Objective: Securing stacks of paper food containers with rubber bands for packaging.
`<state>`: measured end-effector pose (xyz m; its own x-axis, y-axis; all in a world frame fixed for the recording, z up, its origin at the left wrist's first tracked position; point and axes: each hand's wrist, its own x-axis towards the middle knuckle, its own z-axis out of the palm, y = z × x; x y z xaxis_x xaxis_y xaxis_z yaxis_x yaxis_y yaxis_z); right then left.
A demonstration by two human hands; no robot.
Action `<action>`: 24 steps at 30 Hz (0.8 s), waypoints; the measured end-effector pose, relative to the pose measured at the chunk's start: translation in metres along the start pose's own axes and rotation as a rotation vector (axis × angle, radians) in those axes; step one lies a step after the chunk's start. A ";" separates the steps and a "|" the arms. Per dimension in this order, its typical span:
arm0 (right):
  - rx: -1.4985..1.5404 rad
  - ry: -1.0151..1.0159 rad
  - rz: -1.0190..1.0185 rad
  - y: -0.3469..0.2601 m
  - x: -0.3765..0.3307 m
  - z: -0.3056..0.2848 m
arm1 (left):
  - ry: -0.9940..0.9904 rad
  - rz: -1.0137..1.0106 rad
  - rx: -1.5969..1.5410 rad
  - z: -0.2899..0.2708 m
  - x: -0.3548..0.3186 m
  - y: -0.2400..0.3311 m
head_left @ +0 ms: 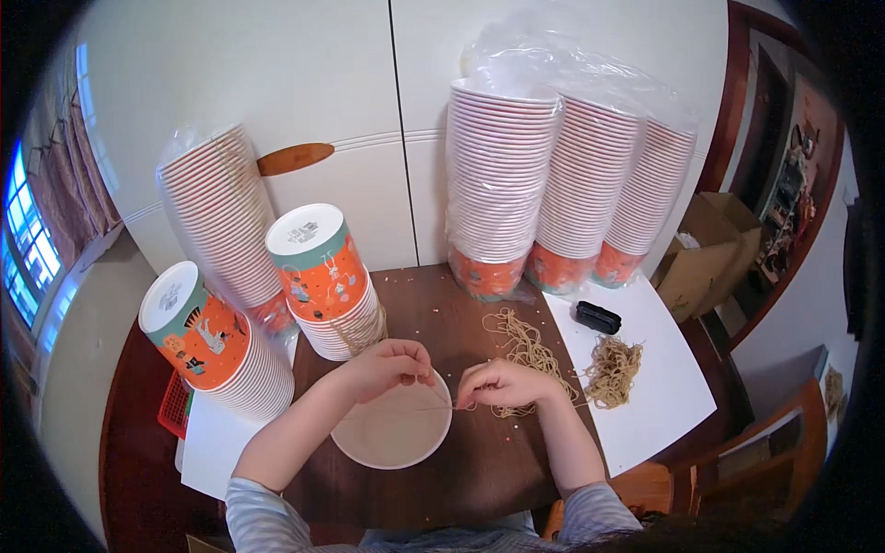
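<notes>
A thin tan string [426,408] is stretched taut just below the middle of the frame, running across the mouth of an upright paper cup [392,433] whose pale round opening faces the camera. The left hand [387,366] pinches one end over the cup's upper rim, fingers curled tight; the right hand [502,382] pinches the other end just right of the rim, likewise clenched on the strand. To do this well, I judge the string should stay level and tight, gripped near the fingertips so it does not slip or sag into the cup.

The cup stands on a dark wooden table [479,461]. Right of the hands lie loose tangles of string [527,350] and a denser clump [613,369] on a white sheet [664,396], beside a small black object [597,317]. Tilted stacks of orange printed cups [327,286] with matte white bases fill the left; taller stacks wrapped in crinkled clear plastic [562,175] rise at upper right.
</notes>
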<state>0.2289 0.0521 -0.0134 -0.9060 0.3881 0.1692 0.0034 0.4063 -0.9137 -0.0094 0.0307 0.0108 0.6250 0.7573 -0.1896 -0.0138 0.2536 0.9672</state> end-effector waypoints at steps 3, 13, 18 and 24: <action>-0.099 -0.013 -0.049 -0.006 -0.001 0.001 | 0.095 0.013 -0.052 -0.003 0.003 -0.004; -0.575 0.300 -0.264 -0.020 0.002 0.011 | 0.141 0.007 -0.251 0.009 0.003 0.003; -0.200 0.312 -0.236 -0.018 0.004 0.015 | 0.196 -0.045 -0.055 0.013 0.008 0.000; -0.006 0.440 -0.079 -0.021 0.004 0.016 | 0.152 -0.054 0.122 0.021 0.009 -0.001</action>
<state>0.2186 0.0319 0.0003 -0.6374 0.6698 0.3809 -0.0550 0.4536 -0.8895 0.0127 0.0252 0.0116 0.4973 0.8288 -0.2565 0.1175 0.2285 0.9664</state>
